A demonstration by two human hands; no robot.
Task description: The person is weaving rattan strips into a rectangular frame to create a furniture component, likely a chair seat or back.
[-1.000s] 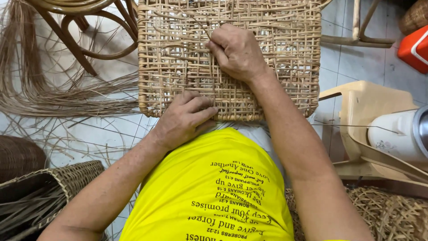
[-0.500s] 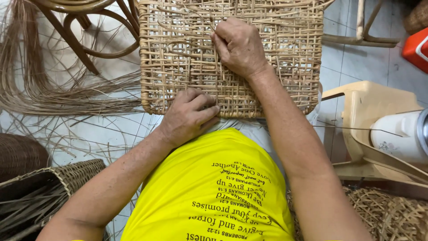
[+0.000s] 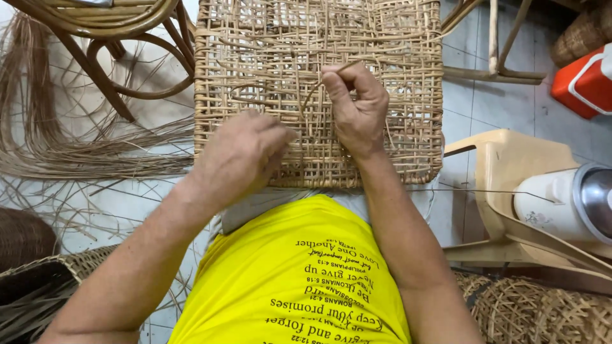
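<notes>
A square woven cane seat panel [image 3: 395, 76] lies in front of me, resting against my lap. My right hand [image 3: 356, 108] is over its middle, fingers pinched on a thin cane strand [image 3: 317, 86] that curves up out of the weave. My left hand [image 3: 239, 153] hovers over the panel's lower left part, fingers curled toward the strand; whether it holds anything is hidden. I wear a yellow printed shirt [image 3: 299, 280].
A bentwood rattan chair frame [image 3: 108, 44] stands at the upper left above a bundle of loose cane strips [image 3: 57, 159]. Woven baskets [image 3: 38, 286] sit at lower left and lower right. A cream plastic stool [image 3: 510, 165], a white cylinder [image 3: 561, 197] and a red box [image 3: 586, 83] are at right.
My left hand lifted off the panel's near edge and moved up and right toward the strand. My right hand shifted down toward the panel's middle, now pulling a strand.
</notes>
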